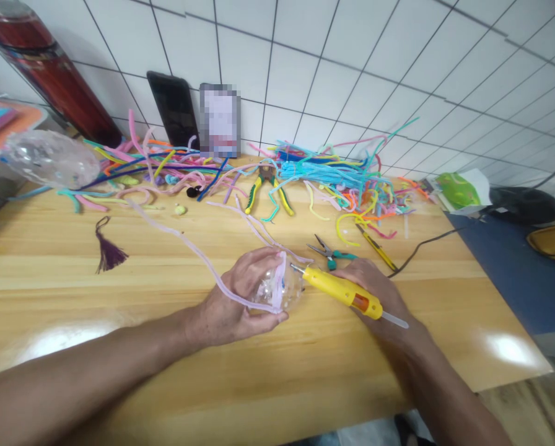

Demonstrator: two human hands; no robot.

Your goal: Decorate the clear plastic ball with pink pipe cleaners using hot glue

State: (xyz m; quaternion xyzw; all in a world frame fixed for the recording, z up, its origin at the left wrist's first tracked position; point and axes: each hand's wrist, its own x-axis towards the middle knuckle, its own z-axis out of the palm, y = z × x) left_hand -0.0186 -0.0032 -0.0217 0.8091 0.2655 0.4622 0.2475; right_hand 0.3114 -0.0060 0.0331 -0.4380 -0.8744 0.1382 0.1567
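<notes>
My left hand (233, 300) is closed around a clear plastic ball (282, 291) with a pale pink pipe cleaner (189, 244) laid over it; the cleaner's loose end trails away to the upper left across the wooden table (119, 291). My right hand (375, 291) grips a yellow glue gun (345, 291). Its metal tip touches the right side of the ball. A clear glue stick pokes out of the gun's back end.
A heap of coloured pipe cleaners (324, 176) lies along the wall with yellow-handled pliers (266, 189), small teal pliers (331, 253), a purple tassel (108, 251), a clear bag (49, 158), two phones (175, 111) and a red flask (49, 68). A black cord (421, 248) runs right.
</notes>
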